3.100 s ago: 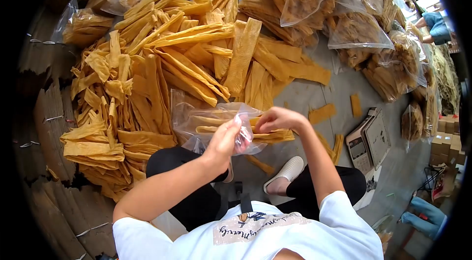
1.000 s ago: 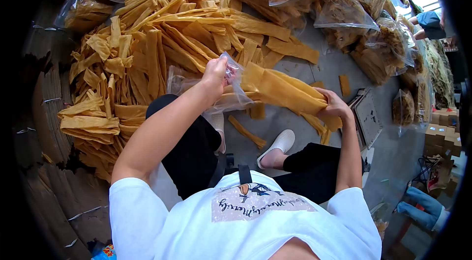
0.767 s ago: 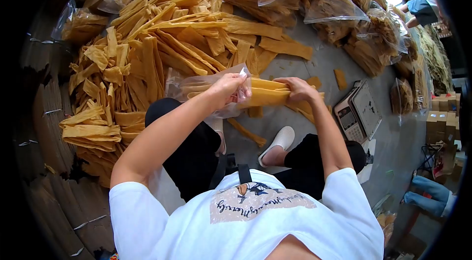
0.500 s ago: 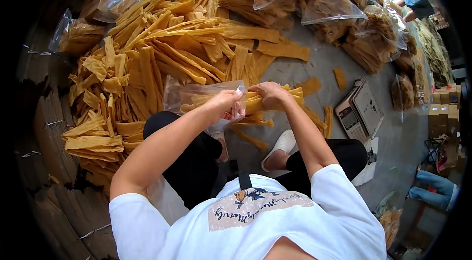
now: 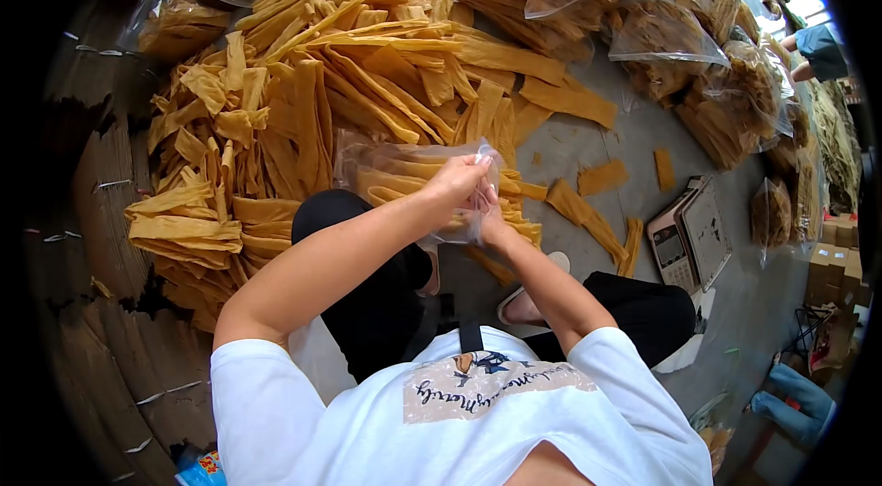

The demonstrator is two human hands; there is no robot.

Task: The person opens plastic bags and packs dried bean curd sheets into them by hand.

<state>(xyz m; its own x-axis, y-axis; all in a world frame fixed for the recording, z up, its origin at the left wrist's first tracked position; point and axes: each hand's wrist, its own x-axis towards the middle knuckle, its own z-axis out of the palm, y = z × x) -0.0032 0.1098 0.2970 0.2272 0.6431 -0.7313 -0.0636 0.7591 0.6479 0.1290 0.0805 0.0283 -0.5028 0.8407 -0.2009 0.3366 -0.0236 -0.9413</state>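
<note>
A clear plastic bag (image 5: 363,164) lies on its side in front of me, with yellow strips (image 5: 404,187) that look like dried tofu skin inside it. My left hand (image 5: 462,183) pinches the upper edge of the bag's mouth. Just below it, my right hand (image 5: 491,218) is closed at the same mouth, gripping the plastic; its fingers are partly hidden. Some strip ends (image 5: 525,227) stick out of the mouth on the right. Behind the bag rises a large heap of the same strips (image 5: 312,109).
A digital scale (image 5: 689,233) sits on the grey floor to the right, near several loose strips (image 5: 588,215). Filled bags (image 5: 671,45) line the back right. Flattened cardboard (image 5: 101,210) lies at left. Other people's limbs (image 5: 795,403) show at the far right.
My right hand has let go of the strips and moved down to the bag's mouth. The bag now covers more of the strips. The view has shifted slightly.
</note>
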